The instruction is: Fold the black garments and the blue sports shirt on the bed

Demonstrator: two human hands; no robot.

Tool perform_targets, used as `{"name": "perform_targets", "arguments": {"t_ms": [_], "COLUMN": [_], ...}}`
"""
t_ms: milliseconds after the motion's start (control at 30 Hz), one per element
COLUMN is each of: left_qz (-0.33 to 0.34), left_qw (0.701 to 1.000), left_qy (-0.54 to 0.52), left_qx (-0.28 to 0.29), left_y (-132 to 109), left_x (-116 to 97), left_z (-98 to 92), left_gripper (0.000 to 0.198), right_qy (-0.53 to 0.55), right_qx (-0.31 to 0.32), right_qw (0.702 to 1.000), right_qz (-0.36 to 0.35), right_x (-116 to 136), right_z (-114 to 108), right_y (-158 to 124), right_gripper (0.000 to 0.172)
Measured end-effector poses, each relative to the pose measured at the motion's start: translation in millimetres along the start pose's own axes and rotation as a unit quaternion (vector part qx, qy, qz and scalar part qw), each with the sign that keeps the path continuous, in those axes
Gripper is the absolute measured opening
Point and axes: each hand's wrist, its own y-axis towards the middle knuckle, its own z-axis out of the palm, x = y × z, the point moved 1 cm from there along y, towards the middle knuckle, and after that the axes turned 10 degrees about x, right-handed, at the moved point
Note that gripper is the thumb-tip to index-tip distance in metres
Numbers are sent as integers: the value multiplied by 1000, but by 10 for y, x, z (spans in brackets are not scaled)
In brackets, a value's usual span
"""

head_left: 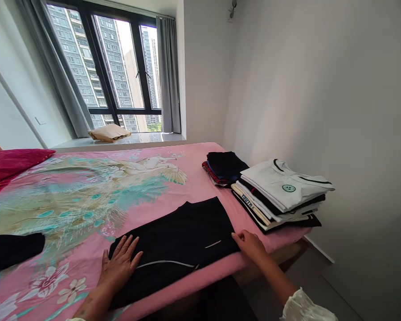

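Note:
Black pants (183, 232) with thin pale piping lie folded lengthwise along the bed's near edge. My left hand (120, 262) rests flat on their left end, fingers spread. At the right end, my right hand (249, 244) has its fingers closed on the corner of the cloth. Just beyond that hand stands a stack of folded shirts, topped by a white shirt (284, 183) with a round green badge. Behind it is a smaller pile of folded dark clothes (227, 166).
A pink bedspread (200, 178) with a peacock print covers the bed. Dark and blue clothing (16, 249) lies at the left, below a crimson pillow (13, 165). On the windowsill sits a beige bundle (109, 132). A white wall (287, 89) rises at the right.

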Motion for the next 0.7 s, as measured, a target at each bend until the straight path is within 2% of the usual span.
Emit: {"name": "perform_targets", "arguments": {"t_ms": [100,200,333,400,467,567,700], "left_qz": [0,-5,-13,-31,-33,28,88], "left_qw": [1000,999,999,998,999,997,987], "left_qy": [15,33,39,30,3,-75,-128], "left_qx": [-5,3,33,39,28,14,30], "left_y": [16,31,40,27,6,-12,51], "left_x": [-9,1,-24,-111,-282,-691,-1290], "left_z": [15,11,-86,-198,-340,-530,-570], "left_gripper": [55,55,54,52,48,44,46], "right_qy": [7,50,164,242,322,427,523], "right_qx": [38,60,75,99,136,190,213], "right_qw": [999,996,983,964,936,883,825], "right_qz": [29,42,44,46,51,49,22], "right_x": [68,162,200,195,203,255,332], "right_z": [-50,-56,-27,1,29,56,80], "right_y": [-2,49,91,96,93,67,-7], "right_gripper": [47,39,26,26,31,37,34]}}
